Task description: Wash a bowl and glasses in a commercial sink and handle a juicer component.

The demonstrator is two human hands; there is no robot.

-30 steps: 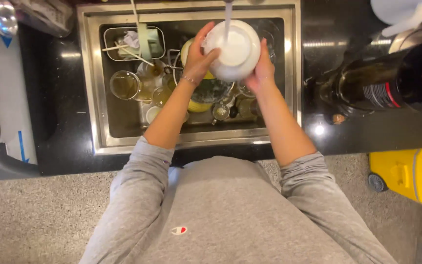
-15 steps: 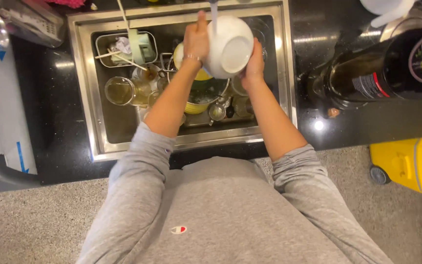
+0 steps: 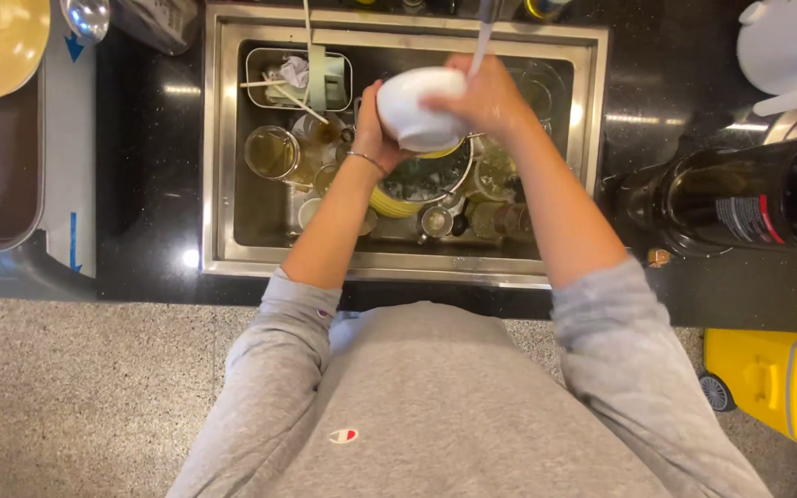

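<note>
Over the steel sink [image 3: 223,138], we now clasp the white bowl [image 3: 414,109] tipped on its side under the water stream [image 3: 480,41], left hand [image 3: 371,115] cupping it, right hand [image 3: 486,97] wrapped over, where before its mouth faced us.

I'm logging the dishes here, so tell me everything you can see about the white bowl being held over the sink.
The white bowl is plain, smooth and glossy, like glazed ceramic. It is tipped so its rounded outside faces the camera; its inside is hidden. The left hand grips one side, the right hand covers the other. It sits above the sink of dishes, beside a thin water stream.
</note>
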